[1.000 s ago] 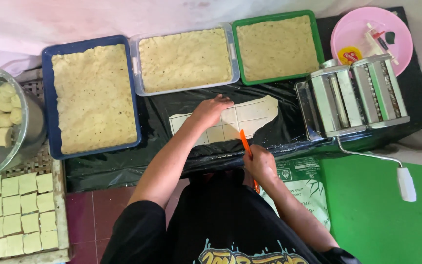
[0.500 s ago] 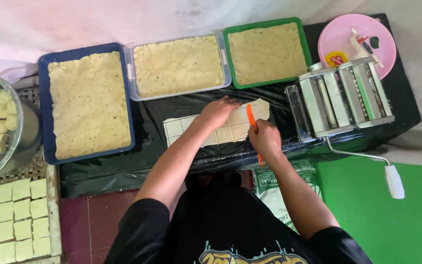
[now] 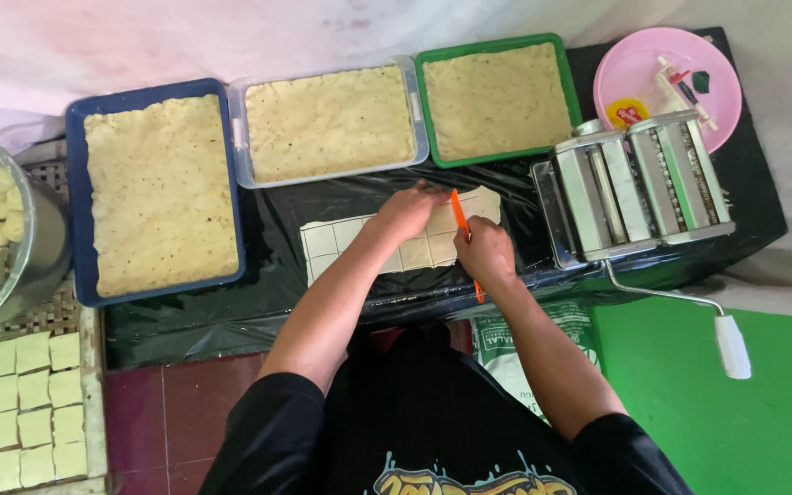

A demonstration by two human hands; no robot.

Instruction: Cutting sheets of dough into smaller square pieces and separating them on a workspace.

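Black T-shirt [image 3: 433, 412] with short sleeves, ending just above the elbows. On the chest a printed graphic [image 3: 465, 481] in yellow and orange with pale blue outline, only the top part visible at the lower edge. Forearms bare below the sleeves. Left hand [image 3: 407, 211] and right hand [image 3: 486, 252] bare, without gloves. Fabric plain, slightly creased at the shoulders.
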